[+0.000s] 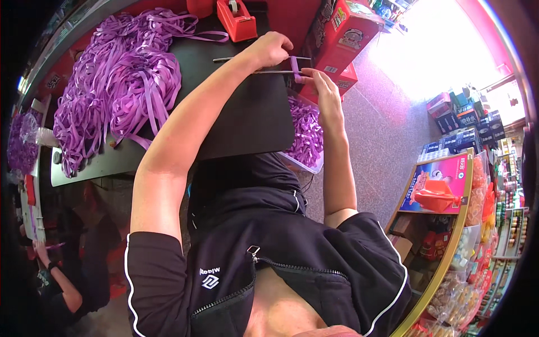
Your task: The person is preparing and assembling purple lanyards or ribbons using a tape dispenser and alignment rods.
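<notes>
Purple ribbon (295,64) crosses two thin rods (272,72) between the hands (327,92).

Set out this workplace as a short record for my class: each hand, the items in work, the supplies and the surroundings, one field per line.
Left hand: fingers curled, beside the purple strip; grip unclear
Right hand: fingertips at the purple strip's lower end
In work: purple strip across two thin metal rods
Surface: black tabletop
Supply: large tangled purple ribbon pile, left
Container: pale bin holding purple pieces, beside the tabletop
Far side: red tape dispenser
Nearby: another person's forearm, lower left
</notes>
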Demonstrator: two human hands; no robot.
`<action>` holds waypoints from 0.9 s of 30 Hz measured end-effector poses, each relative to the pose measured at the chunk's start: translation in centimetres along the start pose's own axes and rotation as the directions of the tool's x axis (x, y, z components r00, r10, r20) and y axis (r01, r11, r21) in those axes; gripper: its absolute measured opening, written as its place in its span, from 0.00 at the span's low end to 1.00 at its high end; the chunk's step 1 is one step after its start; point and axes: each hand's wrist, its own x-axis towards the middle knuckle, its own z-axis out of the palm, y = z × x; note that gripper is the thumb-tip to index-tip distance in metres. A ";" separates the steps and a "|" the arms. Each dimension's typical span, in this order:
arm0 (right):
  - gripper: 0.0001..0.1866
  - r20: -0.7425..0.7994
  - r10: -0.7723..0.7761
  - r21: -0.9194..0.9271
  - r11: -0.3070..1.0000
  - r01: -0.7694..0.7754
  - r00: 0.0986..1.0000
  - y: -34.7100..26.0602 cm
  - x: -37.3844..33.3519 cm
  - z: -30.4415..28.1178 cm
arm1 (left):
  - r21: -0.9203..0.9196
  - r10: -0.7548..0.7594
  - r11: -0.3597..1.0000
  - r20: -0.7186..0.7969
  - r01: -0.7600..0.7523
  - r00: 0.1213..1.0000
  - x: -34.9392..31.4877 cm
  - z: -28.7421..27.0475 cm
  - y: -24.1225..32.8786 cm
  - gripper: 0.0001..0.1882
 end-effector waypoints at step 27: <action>0.14 0.005 -0.001 0.042 0.999 0.001 1.000 0.1 0.5 -1.5 | -0.924 -0.367 -0.351 0.283 0.150 0.886 -4.9 3.4 6.0 0.45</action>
